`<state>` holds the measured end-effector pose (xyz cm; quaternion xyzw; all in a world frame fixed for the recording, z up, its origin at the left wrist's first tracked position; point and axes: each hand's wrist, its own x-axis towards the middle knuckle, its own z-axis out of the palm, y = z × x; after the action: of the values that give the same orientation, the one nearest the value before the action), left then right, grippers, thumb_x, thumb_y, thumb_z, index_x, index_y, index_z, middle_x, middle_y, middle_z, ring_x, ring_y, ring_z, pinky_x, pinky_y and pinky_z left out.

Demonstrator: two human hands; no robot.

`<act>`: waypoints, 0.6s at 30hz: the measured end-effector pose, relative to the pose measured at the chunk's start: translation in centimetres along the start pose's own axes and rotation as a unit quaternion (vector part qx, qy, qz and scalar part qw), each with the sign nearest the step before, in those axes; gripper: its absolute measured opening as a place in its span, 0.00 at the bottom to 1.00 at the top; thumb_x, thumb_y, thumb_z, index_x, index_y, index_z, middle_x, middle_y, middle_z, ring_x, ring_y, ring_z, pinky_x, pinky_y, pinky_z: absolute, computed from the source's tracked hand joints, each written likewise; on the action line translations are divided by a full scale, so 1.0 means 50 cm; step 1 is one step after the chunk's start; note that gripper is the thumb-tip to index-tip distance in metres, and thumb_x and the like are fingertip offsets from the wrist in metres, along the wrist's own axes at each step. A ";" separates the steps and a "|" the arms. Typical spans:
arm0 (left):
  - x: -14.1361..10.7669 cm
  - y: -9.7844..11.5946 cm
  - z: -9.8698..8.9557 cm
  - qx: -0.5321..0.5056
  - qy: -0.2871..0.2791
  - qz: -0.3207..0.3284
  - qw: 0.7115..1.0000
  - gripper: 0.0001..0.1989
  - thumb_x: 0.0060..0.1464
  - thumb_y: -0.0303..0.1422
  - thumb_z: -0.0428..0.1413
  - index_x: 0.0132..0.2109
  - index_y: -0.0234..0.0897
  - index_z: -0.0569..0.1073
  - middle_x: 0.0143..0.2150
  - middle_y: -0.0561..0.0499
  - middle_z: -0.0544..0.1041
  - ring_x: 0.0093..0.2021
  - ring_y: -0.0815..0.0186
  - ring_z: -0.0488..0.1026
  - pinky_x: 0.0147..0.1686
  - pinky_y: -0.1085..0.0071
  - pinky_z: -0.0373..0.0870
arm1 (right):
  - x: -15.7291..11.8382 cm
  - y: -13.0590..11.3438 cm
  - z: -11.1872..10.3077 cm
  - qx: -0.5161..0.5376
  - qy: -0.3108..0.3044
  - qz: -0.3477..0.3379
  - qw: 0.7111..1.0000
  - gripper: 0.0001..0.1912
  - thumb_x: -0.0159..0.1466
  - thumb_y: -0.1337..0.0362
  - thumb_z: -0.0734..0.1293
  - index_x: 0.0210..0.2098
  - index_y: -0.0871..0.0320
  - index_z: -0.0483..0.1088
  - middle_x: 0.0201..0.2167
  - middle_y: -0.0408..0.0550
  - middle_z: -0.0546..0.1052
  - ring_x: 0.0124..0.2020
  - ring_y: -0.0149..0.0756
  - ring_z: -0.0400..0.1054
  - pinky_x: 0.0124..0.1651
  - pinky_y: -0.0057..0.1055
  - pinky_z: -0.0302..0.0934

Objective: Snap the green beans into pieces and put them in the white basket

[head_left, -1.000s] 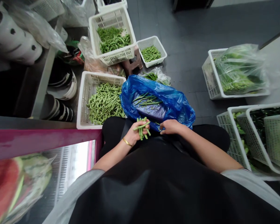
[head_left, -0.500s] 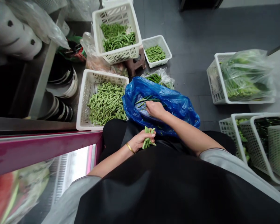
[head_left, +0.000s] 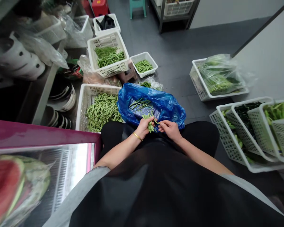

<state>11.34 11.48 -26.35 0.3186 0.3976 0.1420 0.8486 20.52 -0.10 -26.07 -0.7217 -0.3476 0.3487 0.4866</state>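
Head view: green beans (head_left: 150, 125) are clutched in the left hand (head_left: 144, 127), slanting toward the body; one bean tip (head_left: 156, 123) is pinched by the right hand (head_left: 169, 129).

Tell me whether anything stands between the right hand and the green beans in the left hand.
Nothing visible does: the right hand reaches the green beans gripped in the left hand, with no object between them.

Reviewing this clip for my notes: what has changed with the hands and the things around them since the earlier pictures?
The right hand, which reached into the blue plastic bag a moment ago, has come back out and now meets the bunch of green beans held in the left hand. The head view has tilted forward, showing more floor. The left hand's hold and the white plastic basket of beans stayed as they were.
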 end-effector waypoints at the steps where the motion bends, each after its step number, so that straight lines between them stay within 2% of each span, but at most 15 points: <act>1: -0.010 0.008 0.003 0.012 -0.004 0.035 0.999 0.13 0.40 0.35 0.63 0.26 0.28 0.70 0.15 0.56 0.65 0.15 0.77 0.60 0.18 0.78 0.58 | -0.010 -0.004 0.000 -0.087 -0.020 -0.029 0.996 0.15 0.62 0.56 0.60 0.32 0.61 0.72 0.27 0.50 0.77 0.28 0.35 0.73 0.33 0.30 0.66; 3: -0.034 0.029 0.003 0.034 -0.010 0.107 0.994 0.15 0.36 0.36 0.65 0.27 0.30 0.70 0.18 0.55 0.69 0.16 0.78 0.60 0.18 0.78 0.57 | -0.029 -0.012 -0.002 -0.265 -0.096 -0.081 0.956 0.14 0.62 0.63 0.58 0.27 0.61 0.72 0.28 0.51 0.77 0.31 0.36 0.72 0.36 0.30 0.64; 5: -0.061 0.050 -0.004 0.055 -0.039 0.142 0.988 0.18 0.34 0.36 0.65 0.33 0.31 0.71 0.21 0.54 0.71 0.16 0.77 0.61 0.18 0.77 0.57 | -0.038 -0.017 -0.008 -0.370 -0.217 -0.097 0.898 0.12 0.60 0.67 0.60 0.25 0.61 0.72 0.29 0.51 0.77 0.33 0.37 0.72 0.37 0.29 0.62; 6: -0.074 0.058 -0.009 0.067 -0.060 0.141 0.986 0.21 0.34 0.37 0.65 0.36 0.31 0.72 0.21 0.54 0.72 0.16 0.76 0.62 0.18 0.77 0.58 | -0.037 -0.019 -0.013 -0.375 -0.276 -0.089 0.881 0.09 0.58 0.67 0.62 0.26 0.60 0.73 0.29 0.50 0.77 0.34 0.37 0.71 0.37 0.29 0.61; 7: -0.086 0.063 -0.014 0.080 -0.082 0.131 0.985 0.23 0.34 0.37 0.65 0.39 0.31 0.72 0.21 0.54 0.72 0.16 0.76 0.62 0.18 0.77 0.57 | -0.030 -0.021 -0.021 -0.347 -0.321 -0.071 0.878 0.06 0.56 0.66 0.64 0.29 0.60 0.74 0.30 0.49 0.77 0.33 0.36 0.71 0.36 0.28 0.61; 8: -0.097 0.066 -0.021 0.095 -0.104 0.116 0.983 0.24 0.34 0.37 0.65 0.41 0.31 0.72 0.21 0.54 0.72 0.16 0.76 0.62 0.18 0.77 0.57 | -0.018 -0.025 -0.031 -0.293 -0.344 -0.045 0.891 0.08 0.54 0.64 0.67 0.34 0.59 0.74 0.30 0.48 0.77 0.32 0.35 0.71 0.34 0.28 0.61; 9: -0.108 0.066 -0.027 0.111 -0.123 0.101 0.981 0.25 0.34 0.37 0.65 0.41 0.30 0.72 0.21 0.53 0.72 0.16 0.76 0.62 0.18 0.77 0.56 | -0.002 -0.031 -0.041 -0.219 -0.339 -0.013 0.915 0.14 0.53 0.62 0.68 0.39 0.60 0.73 0.30 0.47 0.77 0.31 0.34 0.71 0.32 0.27 0.61; 10: -0.116 0.063 -0.032 0.125 -0.138 0.087 0.979 0.24 0.34 0.36 0.65 0.41 0.29 0.72 0.21 0.53 0.72 0.15 0.76 0.62 0.17 0.77 0.56 | 0.014 -0.040 -0.052 -0.135 -0.310 0.016 0.941 0.20 0.53 0.58 0.69 0.43 0.60 0.71 0.29 0.47 0.76 0.28 0.32 0.70 0.30 0.26 0.61; 11: -0.123 0.059 -0.036 0.139 -0.151 0.073 0.976 0.24 0.34 0.36 0.65 0.41 0.29 0.73 0.21 0.53 0.72 0.15 0.76 0.61 0.17 0.77 0.55 | 0.030 -0.050 -0.061 -0.054 -0.263 0.039 0.962 0.23 0.55 0.54 0.67 0.46 0.61 0.69 0.27 0.46 0.75 0.24 0.30 0.68 0.26 0.25 0.60; 13: -0.129 0.046 -0.041 0.156 -0.152 0.054 0.974 0.22 0.34 0.34 0.64 0.39 0.28 0.73 0.20 0.52 0.71 0.15 0.75 0.61 0.16 0.77 0.54 | 0.048 -0.076 -0.070 0.051 -0.144 0.042 0.987 0.25 0.59 0.48 0.62 0.45 0.63 0.69 0.22 0.44 0.72 0.18 0.27 0.63 0.21 0.25 0.57; 15: -0.124 0.030 -0.043 0.153 -0.112 0.052 0.981 0.17 0.36 0.32 0.62 0.36 0.30 0.73 0.18 0.53 0.70 0.15 0.75 0.61 0.16 0.77 0.54 | 0.038 -0.104 -0.060 0.049 -0.047 -0.024 0.997 0.22 0.60 0.48 0.60 0.40 0.62 0.70 0.21 0.43 0.70 0.17 0.27 0.61 0.21 0.25 0.58; 16: -0.118 0.023 -0.043 0.142 -0.080 0.056 0.985 0.15 0.36 0.31 0.60 0.35 0.30 0.72 0.18 0.54 0.69 0.15 0.75 0.61 0.16 0.77 0.54 | 0.023 -0.117 -0.048 0.014 -0.026 -0.080 0.996 0.20 0.61 0.49 0.61 0.37 0.61 0.71 0.22 0.45 0.71 0.19 0.28 0.63 0.23 0.26 0.60; 18: -0.102 0.011 -0.045 0.115 -0.003 0.072 0.991 0.10 0.37 0.28 0.57 0.33 0.31 0.71 0.18 0.55 0.68 0.16 0.75 0.61 0.17 0.77 0.56 | -0.017 -0.136 -0.018 -0.075 -0.059 -0.206 0.974 0.16 0.61 0.52 0.62 0.35 0.59 0.71 0.26 0.49 0.74 0.27 0.32 0.68 0.31 0.29 0.64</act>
<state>6.37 10.34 -24.11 0.4422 0.3851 0.1550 0.7951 19.74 0.70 -19.25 -0.6470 -0.5419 0.2555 0.4716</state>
